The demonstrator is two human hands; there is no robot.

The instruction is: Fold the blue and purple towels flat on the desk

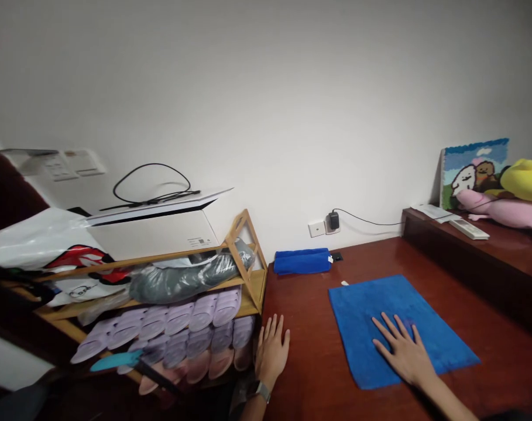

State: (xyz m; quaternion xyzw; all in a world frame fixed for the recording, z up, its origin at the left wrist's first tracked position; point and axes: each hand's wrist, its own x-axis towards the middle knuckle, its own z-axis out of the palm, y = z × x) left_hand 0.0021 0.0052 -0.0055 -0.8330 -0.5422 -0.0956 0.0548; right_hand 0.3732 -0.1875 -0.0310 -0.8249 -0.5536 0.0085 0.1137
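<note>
A blue cloth (362,327) lies spread flat on the dark red wooden tabletop (309,362). My right hand (404,354) rests palm down on it, fingers spread, holding nothing. At the left edge of the tabletop my left hand (272,351) lies with its fingers stretched out, a watch on the wrist, and nothing in its grasp. Farther back, near the wall, sits a folded or rolled darker blue cloth (301,261) with a small white tag.
Left of the table stands a wooden rack (257,280) with several slippers (202,313) and a white box (155,234) on top. A raised ledge on the right bears a remote control (469,228) and plush toys (507,210). A black charger (333,220) is plugged into the wall.
</note>
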